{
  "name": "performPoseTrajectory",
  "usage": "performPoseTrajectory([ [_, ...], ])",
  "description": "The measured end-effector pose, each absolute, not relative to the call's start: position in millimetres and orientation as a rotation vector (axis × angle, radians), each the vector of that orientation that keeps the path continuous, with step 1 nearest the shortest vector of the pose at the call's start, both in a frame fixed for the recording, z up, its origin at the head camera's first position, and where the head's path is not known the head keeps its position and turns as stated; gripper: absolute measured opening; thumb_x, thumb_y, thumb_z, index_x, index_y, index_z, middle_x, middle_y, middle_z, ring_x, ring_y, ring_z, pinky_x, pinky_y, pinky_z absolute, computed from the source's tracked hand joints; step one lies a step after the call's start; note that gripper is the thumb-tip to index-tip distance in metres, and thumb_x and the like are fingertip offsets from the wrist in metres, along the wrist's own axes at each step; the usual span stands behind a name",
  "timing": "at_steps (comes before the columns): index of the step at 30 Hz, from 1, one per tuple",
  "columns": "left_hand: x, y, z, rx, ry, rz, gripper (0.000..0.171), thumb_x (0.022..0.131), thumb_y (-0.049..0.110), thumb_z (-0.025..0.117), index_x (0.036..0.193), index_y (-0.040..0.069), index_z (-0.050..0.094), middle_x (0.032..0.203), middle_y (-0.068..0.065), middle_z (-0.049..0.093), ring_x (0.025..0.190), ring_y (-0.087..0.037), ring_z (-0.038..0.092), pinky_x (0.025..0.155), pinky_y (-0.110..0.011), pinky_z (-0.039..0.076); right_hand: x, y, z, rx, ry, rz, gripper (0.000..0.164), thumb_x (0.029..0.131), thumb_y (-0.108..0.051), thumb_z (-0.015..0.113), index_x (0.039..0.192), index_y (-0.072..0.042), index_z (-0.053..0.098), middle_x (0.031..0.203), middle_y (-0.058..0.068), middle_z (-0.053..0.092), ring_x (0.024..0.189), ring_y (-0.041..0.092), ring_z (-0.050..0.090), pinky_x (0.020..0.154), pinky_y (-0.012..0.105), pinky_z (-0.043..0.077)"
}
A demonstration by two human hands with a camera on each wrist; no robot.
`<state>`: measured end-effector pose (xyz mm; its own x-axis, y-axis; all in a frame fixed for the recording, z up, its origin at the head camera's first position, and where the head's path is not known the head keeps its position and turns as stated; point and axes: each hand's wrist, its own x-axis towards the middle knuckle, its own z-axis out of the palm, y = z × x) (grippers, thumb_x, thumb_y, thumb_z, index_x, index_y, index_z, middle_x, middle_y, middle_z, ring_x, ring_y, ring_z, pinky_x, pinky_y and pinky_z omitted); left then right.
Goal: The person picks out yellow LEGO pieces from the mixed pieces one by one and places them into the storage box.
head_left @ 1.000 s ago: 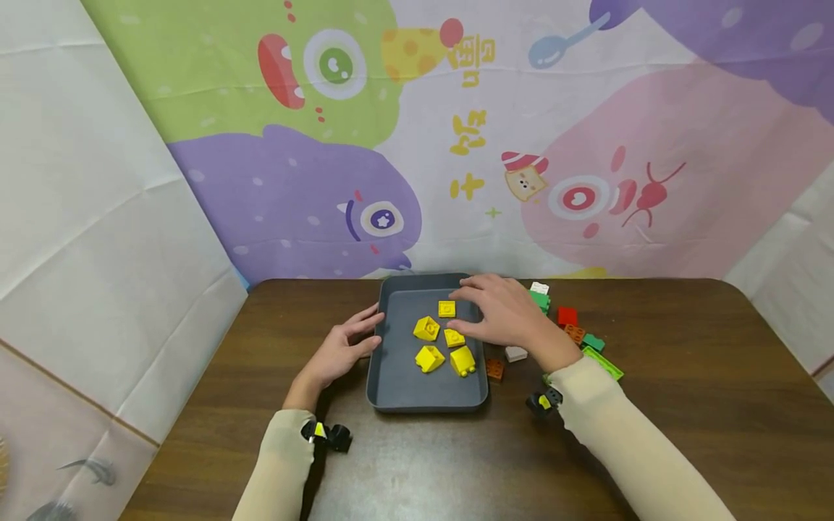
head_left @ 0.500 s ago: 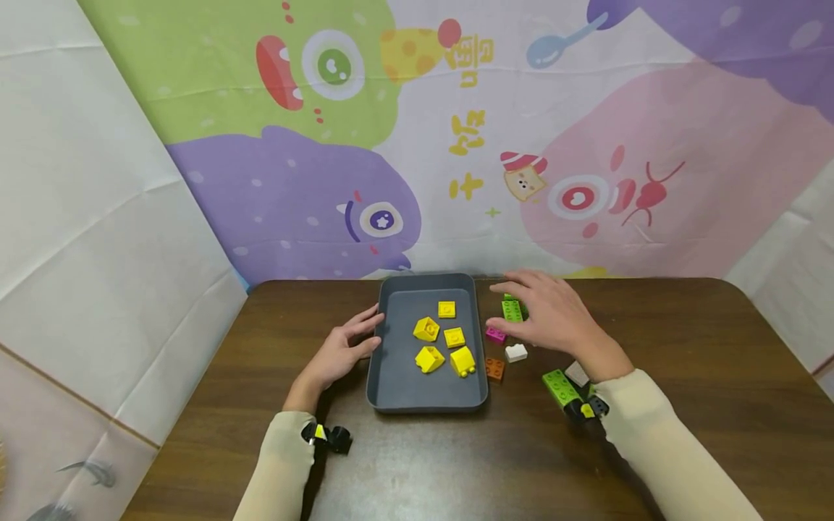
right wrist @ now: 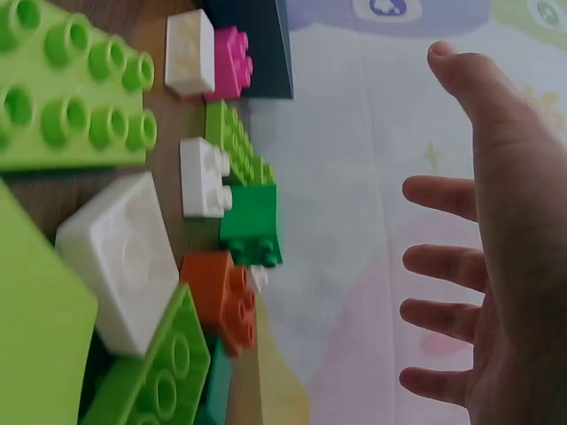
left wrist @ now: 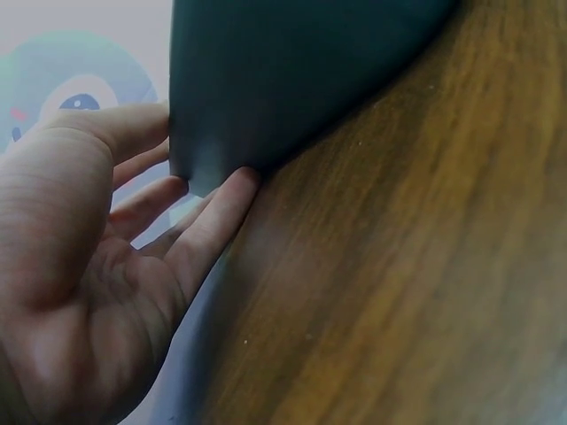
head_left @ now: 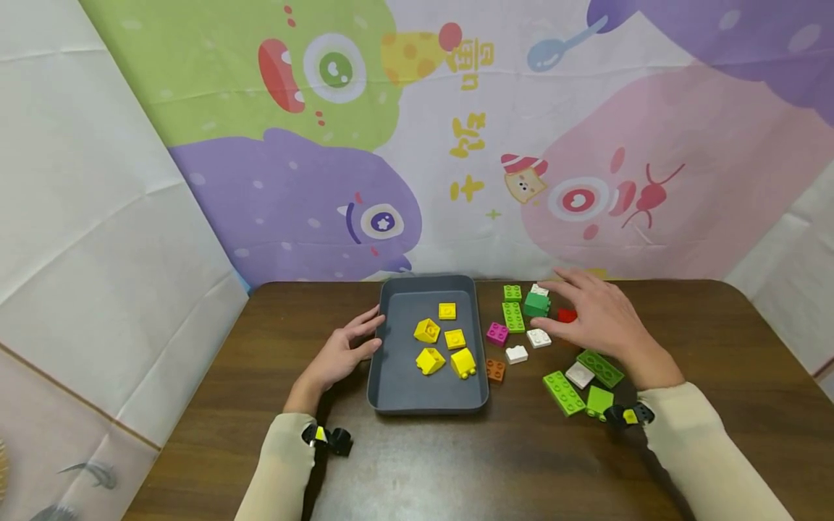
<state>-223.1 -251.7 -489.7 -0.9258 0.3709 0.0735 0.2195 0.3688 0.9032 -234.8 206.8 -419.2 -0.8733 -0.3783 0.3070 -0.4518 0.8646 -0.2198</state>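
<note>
A dark grey tray [head_left: 396, 387] lies on the table with several yellow building bricks [head_left: 427, 331] in it. My left hand [head_left: 339, 354] touches the tray's left wall with relaxed fingers; in the left wrist view its fingertips [left wrist: 239, 177] sit against the tray's side [left wrist: 266, 80]. My right hand [head_left: 599, 315] hovers over the brick pile to the right, fingers spread and holding nothing. Nearest to it are a dark green brick [head_left: 536, 305] and a red brick [head_left: 567, 315], partly covered by the hand. In the right wrist view an orange brick [right wrist: 208, 292] shows too.
Between tray and right hand lie a magenta brick [head_left: 497, 333], a brown brick [head_left: 495, 370], white bricks [head_left: 517, 354] and light green bricks [head_left: 513, 317]. More light green ones [head_left: 563, 393] lie near the right wrist. A printed cloth [head_left: 456, 239] hangs behind the table [head_left: 417, 470].
My right hand has moved right, from above the tray to over the loose bricks. The small yellow plate brick near its thumb now lies in the tray uncovered. The left hand has stayed put.
</note>
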Motion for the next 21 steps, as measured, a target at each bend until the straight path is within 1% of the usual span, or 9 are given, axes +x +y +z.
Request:
performPoseTrajectory([
  [3, -223.5, -252.0, -489.7, 0.547, 2.488, 1.592, 0.056, 0.099, 0.020, 0.063, 0.150, 0.005, 0.045, 0.167, -0.007, 0.027, 0.142, -0.035, 0.040, 0.095, -0.042, 0.057, -234.2, 214.1, -419.8, 0.613, -2.781, 0.438, 0.074, 0.079, -0.063, 0.071, 0.142, -0.025, 0.058, 0.156, 0.016, 0.044, 0.138, 0.042, 0.040, 0.104, 0.072, 0.039],
  [6, -223.8, -251.2, -489.1, 0.544, 2.496, 1.582, 0.056, 0.100, 0.019, 0.063, 0.150, 0.004, 0.045, 0.167, -0.007, 0.027, 0.142, -0.035, 0.041, 0.095, -0.043, 0.057, -233.9, 217.6, -420.3, 0.614, -2.774, 0.440, 0.075, 0.079, -0.064, 0.071, 0.143, -0.026, 0.057, 0.158, 0.015, 0.043, 0.139, 0.042, 0.038, 0.104, 0.072, 0.039],
  [9, -223.4, -250.2, -486.9, 0.531, 2.502, 1.570, 0.055, 0.100, 0.019, 0.062, 0.150, 0.005, 0.045, 0.167, -0.007, 0.027, 0.143, -0.035, 0.040, 0.098, -0.048, 0.055, -233.8, 218.5, -422.8, 0.615, -2.787, 0.428, 0.077, 0.080, -0.066, 0.068, 0.143, -0.024, 0.056, 0.159, 0.016, 0.040, 0.141, 0.043, 0.035, 0.105, 0.073, 0.037],
  [12, -221.7, -248.6, -483.7, 0.522, 2.544, 1.524, 0.057, 0.099, 0.022, 0.064, 0.150, 0.005, 0.045, 0.167, -0.007, 0.027, 0.144, -0.035, 0.038, 0.107, -0.055, 0.046, -233.3, 219.3, -426.5, 0.604, -2.802, 0.421, 0.078, 0.080, -0.067, 0.068, 0.142, -0.023, 0.057, 0.160, 0.017, 0.039, 0.143, 0.045, 0.033, 0.106, 0.074, 0.035],
  [16, -217.2, -246.3, -478.1, 0.508, 2.622, 1.414, 0.064, 0.097, 0.028, 0.067, 0.152, 0.006, 0.043, 0.167, -0.007, 0.026, 0.149, -0.035, 0.028, 0.117, -0.062, 0.032, -232.5, 219.5, -429.6, 0.598, -2.799, 0.422, 0.077, 0.079, -0.067, 0.068, 0.141, -0.022, 0.059, 0.159, 0.017, 0.040, 0.143, 0.045, 0.033, 0.107, 0.074, 0.034],
  [19, -213.3, -244.0, -471.7, 0.497, 2.650, 1.328, 0.070, 0.096, 0.032, 0.067, 0.154, 0.007, 0.038, 0.168, -0.010, 0.021, 0.152, -0.036, 0.019, 0.117, -0.066, 0.029, -231.9, 218.7, -429.7, 0.600, -2.795, 0.434, 0.076, 0.079, -0.066, 0.069, 0.140, -0.022, 0.059, 0.158, 0.018, 0.042, 0.143, 0.045, 0.032, 0.107, 0.074, 0.034],
  [21, -211.0, -242.4, -466.2, 0.503, 2.674, 1.261, 0.074, 0.095, 0.035, 0.067, 0.156, 0.008, 0.035, 0.169, -0.013, 0.017, 0.152, -0.039, 0.016, 0.115, -0.068, 0.029, -231.5, 218.2, -429.6, 0.598, -2.794, 0.443, 0.076, 0.079, -0.066, 0.069, 0.140, -0.022, 0.059, 0.158, 0.018, 0.042, 0.143, 0.045, 0.032, 0.107, 0.075, 0.034],
])
